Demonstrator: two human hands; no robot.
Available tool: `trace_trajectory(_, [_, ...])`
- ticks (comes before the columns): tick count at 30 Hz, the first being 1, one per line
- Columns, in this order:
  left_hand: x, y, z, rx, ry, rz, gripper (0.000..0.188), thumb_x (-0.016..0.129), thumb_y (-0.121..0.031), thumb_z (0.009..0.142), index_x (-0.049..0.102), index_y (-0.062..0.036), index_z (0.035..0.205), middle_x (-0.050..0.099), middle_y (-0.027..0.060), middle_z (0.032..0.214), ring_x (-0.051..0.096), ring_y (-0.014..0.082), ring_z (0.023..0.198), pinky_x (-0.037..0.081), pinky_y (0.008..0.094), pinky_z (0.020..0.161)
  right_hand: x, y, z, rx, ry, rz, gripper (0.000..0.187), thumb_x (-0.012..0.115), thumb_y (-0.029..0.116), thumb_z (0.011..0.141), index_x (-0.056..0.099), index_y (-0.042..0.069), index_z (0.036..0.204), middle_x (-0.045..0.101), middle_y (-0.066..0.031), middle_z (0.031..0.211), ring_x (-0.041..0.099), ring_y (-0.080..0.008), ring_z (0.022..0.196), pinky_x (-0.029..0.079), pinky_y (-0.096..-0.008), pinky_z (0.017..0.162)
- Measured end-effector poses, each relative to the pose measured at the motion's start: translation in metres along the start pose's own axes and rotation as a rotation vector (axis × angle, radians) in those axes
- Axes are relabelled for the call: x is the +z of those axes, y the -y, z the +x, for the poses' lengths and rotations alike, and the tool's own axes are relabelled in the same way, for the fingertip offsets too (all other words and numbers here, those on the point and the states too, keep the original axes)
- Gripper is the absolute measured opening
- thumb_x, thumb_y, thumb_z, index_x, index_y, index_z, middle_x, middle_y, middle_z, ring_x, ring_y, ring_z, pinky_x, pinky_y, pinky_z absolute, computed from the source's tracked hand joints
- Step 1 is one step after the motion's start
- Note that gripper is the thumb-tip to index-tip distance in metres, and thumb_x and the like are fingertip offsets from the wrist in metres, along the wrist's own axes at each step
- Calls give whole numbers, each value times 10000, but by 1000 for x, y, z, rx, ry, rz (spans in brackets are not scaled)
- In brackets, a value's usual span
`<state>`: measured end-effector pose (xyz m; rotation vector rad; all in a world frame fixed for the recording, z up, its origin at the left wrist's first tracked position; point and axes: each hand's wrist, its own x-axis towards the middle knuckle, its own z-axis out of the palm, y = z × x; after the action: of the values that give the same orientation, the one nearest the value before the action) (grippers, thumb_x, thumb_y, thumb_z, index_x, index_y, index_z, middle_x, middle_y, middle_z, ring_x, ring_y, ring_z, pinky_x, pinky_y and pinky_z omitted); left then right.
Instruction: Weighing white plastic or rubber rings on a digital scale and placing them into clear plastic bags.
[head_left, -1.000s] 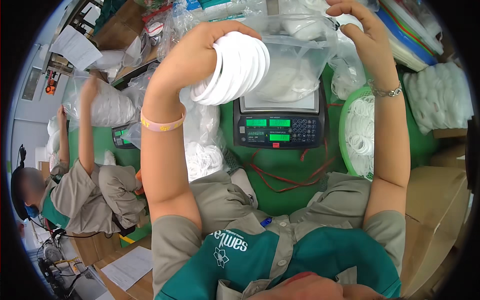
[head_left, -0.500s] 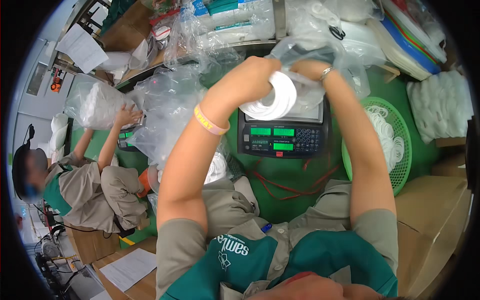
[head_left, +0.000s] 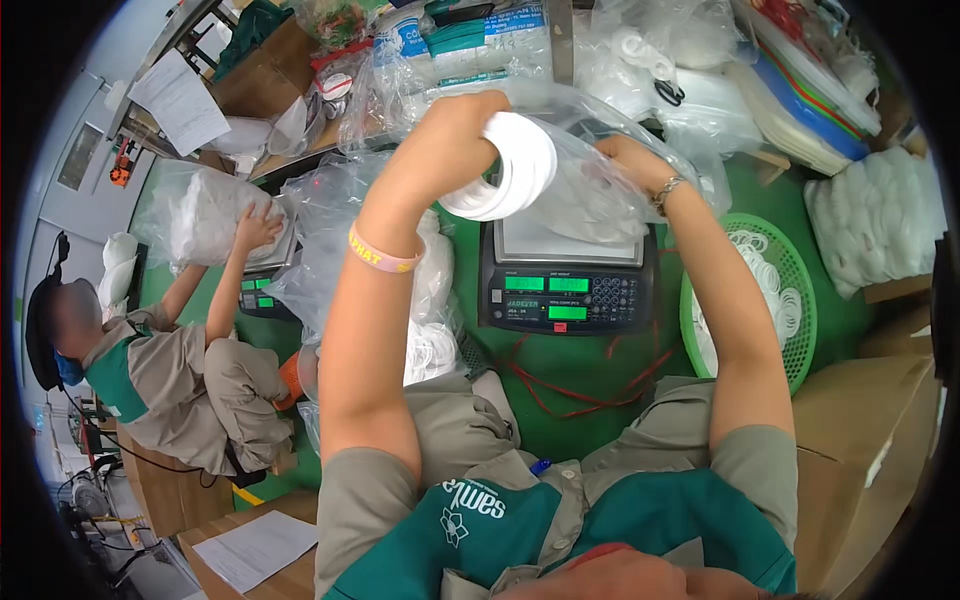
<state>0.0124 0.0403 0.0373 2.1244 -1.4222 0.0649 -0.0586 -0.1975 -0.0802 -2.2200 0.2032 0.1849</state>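
Our left hand (head_left: 462,145) curls closed around white rings (head_left: 532,165); the clear bag (head_left: 590,195) lies at their three o'clock, over the scale (head_left: 568,292), nearer our right hand (head_left: 638,168), whose grip we cannot tell.

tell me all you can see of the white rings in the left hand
The white rings form a thick stack, edges close together around a shared opening. They look smooth, perhaps plastic. The stack is tilted and held aloft by the left hand, at its upper left side. In the picture, the clear bag shows just right of it; whether they touch is unclear.
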Motion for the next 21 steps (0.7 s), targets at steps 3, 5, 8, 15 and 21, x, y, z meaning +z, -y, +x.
trace_trajectory(3, [-15, -8, -8, 4, -75, -2, 222, 480, 27, 651, 561, 6, 856, 592, 177, 754, 582, 276, 719, 437, 304, 654, 0, 12, -13, -146, -91, 198, 115, 514, 136, 768, 578, 41, 768, 537, 0, 654, 414, -50, 602, 347, -208, 542])
trace_trajectory(5, [-27, -13, -19, -25, -113, 5, 204, 478, 21, 669, 555, 4, 858, 597, 132, 729, 572, 201, 701, 433, 280, 657, -1, 37, -33, -235, -107, 193, 142, 508, 172, 807, 539, 39, 768, 512, 12, 632, 393, -68, 593, 346, -225, 541])
trace_trajectory(8, [-54, -30, -37, -41, -195, -24, 318, 419, 56, 594, 565, 7, 873, 585, 211, 807, 569, 340, 770, 440, 335, 679, -3, 75, -72, -414, -433, -154, 158, 523, 181, 809, 511, 23, 805, 500, -62, 608, 433, -154, 546, 372, -275, 520])
trace_trajectory(15, [-140, -68, -136, -59, -499, -125, 211, 501, 11, 714, 541, -13, 920, 591, 28, 785, 545, 96, 694, 433, 220, 621, -23, 140, -165, -748, -688, 113, 124, 504, 143, 840, 529, 23, 826, 583, 18, 738, 421, -23, 583, 325, -163, 495])
trace_trajectory(21, [-164, -32, -193, -364, -652, -128, 252, 434, 49, 717, 531, 11, 946, 590, 67, 811, 544, 123, 735, 454, 256, 649, -31, 126, -190, -589, -617, 182, 111, 500, 154, 844, 524, 46, 833, 607, -1, 805, 436, -7, 588, 329, -136, 479])
